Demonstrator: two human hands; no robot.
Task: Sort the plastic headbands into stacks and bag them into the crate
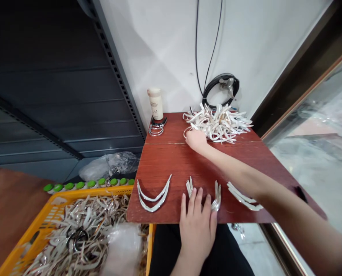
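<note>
At the near edge of the red-brown table, my left hand (197,218) lies flat with fingers stretched over a nested stack of curved silver strips (217,197). The middle of that stack is hidden under the hand. My right hand (196,140) reaches to the far side, its fingers closed at the left edge of a tangled pile of white and silver curved strips (216,120). A thin curved strip (185,132) shows beside its fingers, and the grip itself is partly hidden. Nested curved strips (153,203) rest to the left, and other curved strips (244,197) lie near my right forearm.
A white bottle (156,104) stands at the table's (165,161) back left beside chrome rings (156,130). A coiled black cable (207,94) leans on the wall. A yellow basket (58,197) full of strips stands lower left, with green-capped containers (80,185) behind it.
</note>
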